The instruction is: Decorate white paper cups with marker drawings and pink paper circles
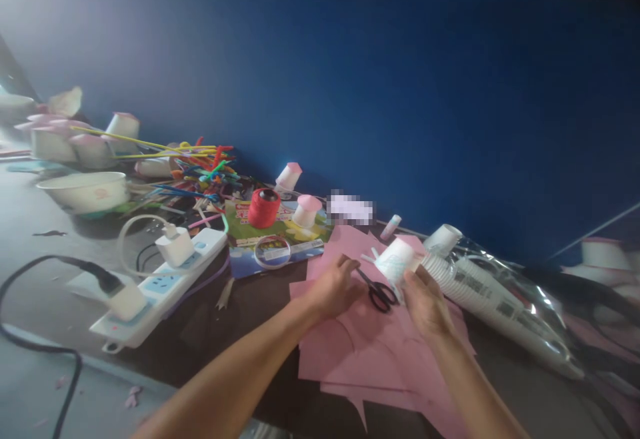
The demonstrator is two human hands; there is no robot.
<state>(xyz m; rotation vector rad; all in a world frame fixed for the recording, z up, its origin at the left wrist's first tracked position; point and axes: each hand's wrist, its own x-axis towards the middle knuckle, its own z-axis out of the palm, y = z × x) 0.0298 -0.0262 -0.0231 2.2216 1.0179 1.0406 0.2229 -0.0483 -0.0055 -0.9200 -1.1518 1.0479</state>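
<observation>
Flanking scissors (373,286), right hand (426,300) grips cup (396,262) near bagged cups (483,286); left hand (336,287): grip unclear.

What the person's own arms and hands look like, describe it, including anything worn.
The left forearm and right forearm are bare where they show, tapering toward the wrists, with no sleeve, watch or bracelet in view. The left hand and right hand wear no gloves. No ring can be made out on the slightly blurred fingers.

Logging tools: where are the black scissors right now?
In the head view, the black scissors are right of centre, over pink paper, between the left hand and right hand.
</observation>
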